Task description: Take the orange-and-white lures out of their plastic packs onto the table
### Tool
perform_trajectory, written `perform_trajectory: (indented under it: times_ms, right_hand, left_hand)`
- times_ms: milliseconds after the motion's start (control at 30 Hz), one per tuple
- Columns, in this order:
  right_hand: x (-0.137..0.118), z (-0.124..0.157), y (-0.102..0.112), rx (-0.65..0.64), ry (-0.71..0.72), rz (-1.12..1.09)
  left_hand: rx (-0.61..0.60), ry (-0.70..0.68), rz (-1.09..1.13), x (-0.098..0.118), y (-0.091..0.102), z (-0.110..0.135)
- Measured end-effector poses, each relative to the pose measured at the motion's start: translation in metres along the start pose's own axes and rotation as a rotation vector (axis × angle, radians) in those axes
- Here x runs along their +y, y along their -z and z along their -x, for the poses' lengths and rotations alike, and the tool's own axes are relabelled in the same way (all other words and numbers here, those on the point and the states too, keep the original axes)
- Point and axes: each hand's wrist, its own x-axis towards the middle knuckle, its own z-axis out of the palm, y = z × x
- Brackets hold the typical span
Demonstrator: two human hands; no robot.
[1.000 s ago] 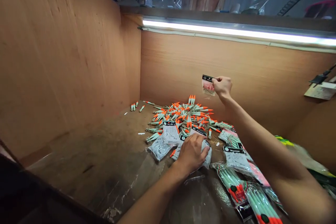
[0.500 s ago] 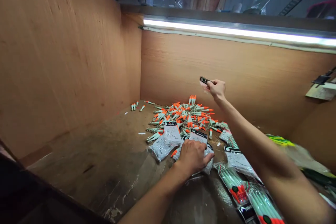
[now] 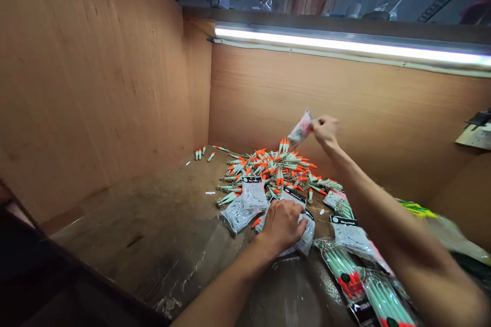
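Right hand (image 3: pixel 325 130) blurred, raised before plywood back wall (image 3: pixel 253 102); grip pinches small plastic packet (image 3: pixel 300 130) at edge, packet tilted in air above rear of squid jig heap (image 3: pixel 264 166). Left hand (image 3: pixel 283 220) palm down on clear plastic packets (image 3: pixel 308 235) on bench (image 3: pixel 130 209); cannot tell whether grip grasps any. Black-headed packet (image 3: pixel 254 195) lies just left, overlapping heap's front. Bagged green-and-orange lures (image 3: pixel 339 264) lie right of left hand.

Bags (image 3: pixel 236 215): clear plastic, glossy, crinkled. Lures (image 3: pixel 280 178) toward the desk's back edge look smooth, their hooks (image 3: pixel 220 202) metallic. Desk (image 3: pixel 153 230) worn, scratched near front edge; back wall (image 3: pixel 261 92) grained wood, mostly matt.
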Motion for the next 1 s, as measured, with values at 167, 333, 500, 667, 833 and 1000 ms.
perform_trajectory:
  times_ms: [167,333,500,667,833,1000]
  right_hand:
    - [-0.004,0.01,-0.004,0.052,-0.059,0.031]
    - [-0.01,0.022,0.012,0.04,-0.219,-0.203]
    - [-0.037,0.053,0.032,-0.117,-0.396,-0.593]
    - [-0.062,0.07,0.056,-0.174,-0.33,-0.623]
    - [-0.064,0.064,0.075,-0.192,-0.354,-0.663]
    - [-0.039,0.056,0.076,-0.183,-0.539,-0.684]
  left_hand:
    - [0.174,0.044,0.171,-0.001,0.001,-0.005]
    - [0.333,0.136,0.461,-0.007,0.016,-0.015]
    - [0.443,0.414,0.853,-0.038,0.017,-0.042]
    - [0.383,0.411,1.176,-0.053,0.02,-0.071]
    - [0.295,0.381,1.25,-0.044,0.034,-0.078]
    - [0.251,0.488,1.414,-0.045,0.037,-0.085]
